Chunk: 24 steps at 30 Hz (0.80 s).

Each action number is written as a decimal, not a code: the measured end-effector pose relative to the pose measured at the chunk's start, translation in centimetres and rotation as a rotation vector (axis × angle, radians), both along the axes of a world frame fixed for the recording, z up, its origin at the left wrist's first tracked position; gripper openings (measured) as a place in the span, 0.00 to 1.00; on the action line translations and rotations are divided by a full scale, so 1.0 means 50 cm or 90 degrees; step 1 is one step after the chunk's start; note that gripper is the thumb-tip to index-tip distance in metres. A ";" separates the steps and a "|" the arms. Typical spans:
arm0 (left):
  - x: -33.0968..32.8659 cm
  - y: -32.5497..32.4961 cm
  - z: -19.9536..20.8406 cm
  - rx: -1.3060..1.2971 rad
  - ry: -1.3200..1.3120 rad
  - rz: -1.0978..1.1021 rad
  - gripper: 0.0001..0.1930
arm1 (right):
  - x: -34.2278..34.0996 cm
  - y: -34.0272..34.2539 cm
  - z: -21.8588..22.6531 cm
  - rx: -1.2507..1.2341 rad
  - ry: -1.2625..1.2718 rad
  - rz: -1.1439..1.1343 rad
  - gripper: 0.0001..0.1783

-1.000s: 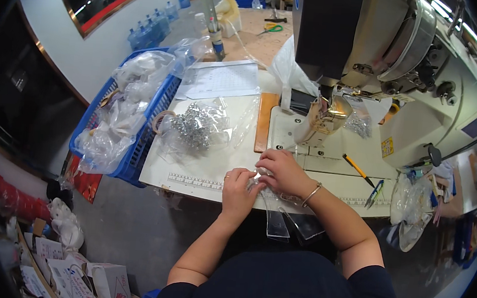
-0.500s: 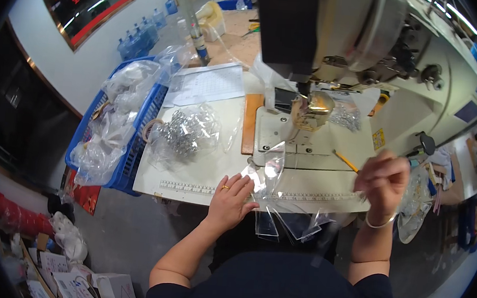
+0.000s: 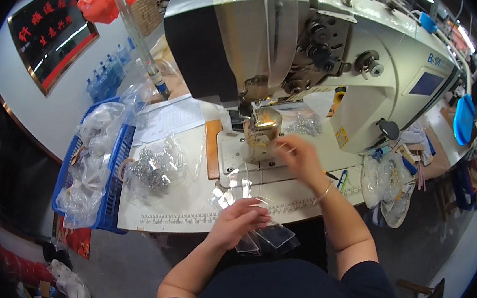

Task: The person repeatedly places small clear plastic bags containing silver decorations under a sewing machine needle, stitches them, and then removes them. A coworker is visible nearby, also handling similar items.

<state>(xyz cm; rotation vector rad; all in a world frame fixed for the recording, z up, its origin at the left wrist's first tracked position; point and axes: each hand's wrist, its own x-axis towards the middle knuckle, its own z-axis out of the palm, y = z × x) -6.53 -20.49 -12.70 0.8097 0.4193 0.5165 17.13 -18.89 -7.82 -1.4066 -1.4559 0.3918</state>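
Observation:
At the table's front edge my left hand point(image 3: 239, 222) is closed on clear plastic strips point(image 3: 279, 237), whose square ends hang over the edge below it. More clear plastic point(image 3: 240, 184) lies on the table just beyond its fingers. My right hand point(image 3: 301, 159) is raised beside the needle area of a post-type sewing machine point(image 3: 270, 44), close to its metal post point(image 3: 259, 142). Its fingers are curled together and a little blurred; I cannot make out what is in them. A ruler strip point(image 3: 187, 219) runs along the table's front edge.
A bag of small silvery pieces point(image 3: 160, 168) and a tape roll point(image 3: 125, 168) lie on the left, beside a blue basket point(image 3: 116, 195) of plastic bags. Papers point(image 3: 170, 119) lie behind. Pens point(image 3: 342, 179) and a filled clear bag point(image 3: 380, 181) are at the right.
My right hand has moved left and forward, from the table's right side to the needle area. My left hand has gone from fingers spread flat to closed on the strips. The view has shifted.

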 end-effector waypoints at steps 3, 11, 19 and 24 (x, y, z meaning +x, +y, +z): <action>-0.032 0.004 0.044 -0.042 -0.103 0.205 0.18 | 0.144 0.070 -0.071 0.026 -0.405 -0.226 0.14; -0.060 0.025 0.040 -0.009 -0.139 0.310 0.17 | 0.185 0.133 -0.079 -0.174 -0.522 -0.177 0.18; -0.043 0.010 0.060 -0.113 -0.154 0.323 0.18 | 0.169 -0.029 -0.069 -0.038 0.528 0.038 0.12; -0.024 -0.004 0.069 -0.109 -0.098 0.265 0.19 | 0.016 -0.122 -0.072 -0.076 0.589 0.308 0.26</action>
